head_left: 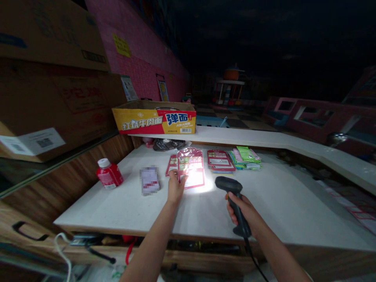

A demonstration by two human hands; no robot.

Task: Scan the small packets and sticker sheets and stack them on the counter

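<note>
Between the thumb and fingers of my left hand is a flat, clear-topped packet with a pink border, tilted up off the white tabletop. Bright light from a black barcode scanner falls on its lower half. My right hand is wrapped round the scanner's handle, and a cord hangs from its base. Behind the held packet, a similar pink-edged packet lies partly hidden. To the right sit a stack of pink-bordered packets and a pile of green packets.
A red bottle with a white cap stands at the left, near a blurred-out small item. A yellow and red noodle carton rests on the raised white ledge. Large cardboard boxes rise at the left.
</note>
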